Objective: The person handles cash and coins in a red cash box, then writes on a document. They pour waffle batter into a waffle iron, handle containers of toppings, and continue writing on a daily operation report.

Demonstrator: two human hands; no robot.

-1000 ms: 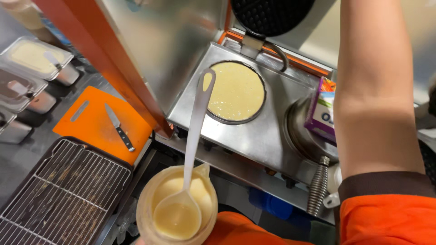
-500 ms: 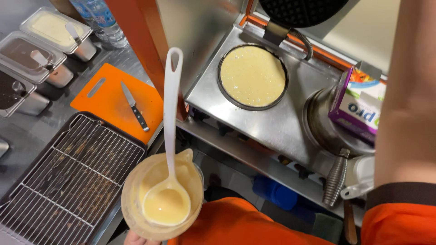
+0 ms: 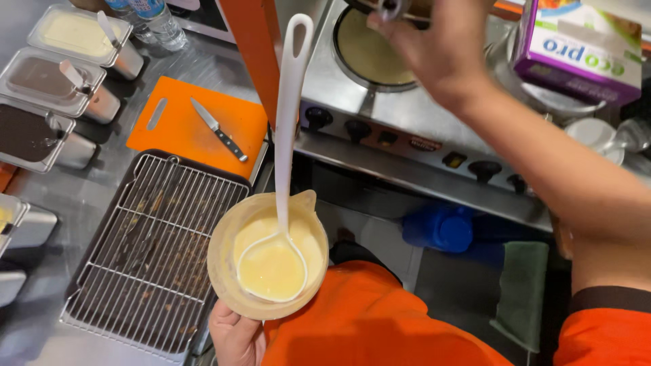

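Holding the batter jug [image 3: 268, 261] from below, the left hand [image 3: 234, 333] wraps it; its white ladle [image 3: 288, 135] points up-and-away toward the right hand [image 3: 434, 54], whose grip pinches the waffle-iron lid handle [image 3: 388, 8].

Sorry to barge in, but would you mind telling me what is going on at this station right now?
A person in orange holds a plastic jug of pale batter from below with the left hand; a white ladle rests in it. The right hand reaches up to the lid handle of the round waffle iron, whose plate is covered with batter. An orange cutting board with a knife lies beside a wire rack.
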